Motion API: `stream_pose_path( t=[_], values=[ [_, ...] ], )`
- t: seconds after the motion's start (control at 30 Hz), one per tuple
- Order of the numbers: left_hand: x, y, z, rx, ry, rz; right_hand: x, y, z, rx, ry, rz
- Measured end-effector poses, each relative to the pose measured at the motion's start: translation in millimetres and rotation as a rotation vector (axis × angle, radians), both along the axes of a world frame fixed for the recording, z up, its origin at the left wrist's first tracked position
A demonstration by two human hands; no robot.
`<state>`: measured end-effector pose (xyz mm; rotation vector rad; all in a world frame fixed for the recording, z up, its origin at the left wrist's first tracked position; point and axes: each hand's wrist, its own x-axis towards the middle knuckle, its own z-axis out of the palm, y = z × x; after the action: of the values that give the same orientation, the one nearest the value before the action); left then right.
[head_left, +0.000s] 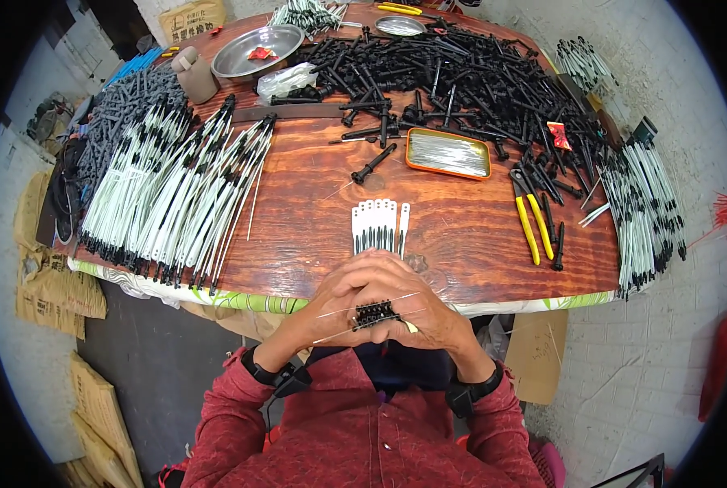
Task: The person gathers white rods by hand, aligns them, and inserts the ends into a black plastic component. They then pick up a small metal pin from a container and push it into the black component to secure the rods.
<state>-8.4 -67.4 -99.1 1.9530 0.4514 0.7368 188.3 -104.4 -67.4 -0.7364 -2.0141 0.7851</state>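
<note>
At the table's near edge, my left hand point(329, 294) and my right hand point(433, 315) close together around a bundle of white strips point(377, 214). The flat, holed ends of the strips fan out beyond my fingers over the table. Their black tips point(374, 314) show in a tight cluster between my palms, toward my body. Thin metal wires point(331, 336) stick out across this cluster, one to each side. My fingers and the bundle hide where the wires are fixed. The middle of the strips is covered by my hands.
Bundled white strips with black ends point(152, 195) lie at left, more point(644, 203) at right. Black plastic parts point(477, 81) are heaped at the back. Nearer are an orange-rimmed tin of wires point(449, 153), yellow-handled pliers point(532, 228), a metal bowl point(233, 58) and a beige bottle point(194, 77).
</note>
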Motion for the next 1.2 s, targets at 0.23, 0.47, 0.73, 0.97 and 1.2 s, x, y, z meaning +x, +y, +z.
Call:
stream_pose_path(
  t=[0.23,0.47,0.73,0.97,1.2],
  values=[
    [-3.6,7.3,0.0,0.023,0.005,-0.071,-2.2,1.7,1.8,-0.001,0.048,0.016],
    [0.4,2.0,4.8,0.154,0.051,0.006,-2.3,-0.3,-6.9,0.022,0.015,0.012],
    [1.7,8.6,16.6,0.058,0.106,-0.048,2.4,-4.3,7.9,-0.013,0.052,-0.068],
    [16.8,17.3,32.6,0.262,0.131,-0.162,51.6,6.4,30.5,-0.322,0.107,-0.161],
    [11.6,11.7,30.7,0.312,0.09,-0.2,33.8,68.9,9.5,-0.575,0.324,-0.035]
  ],
)
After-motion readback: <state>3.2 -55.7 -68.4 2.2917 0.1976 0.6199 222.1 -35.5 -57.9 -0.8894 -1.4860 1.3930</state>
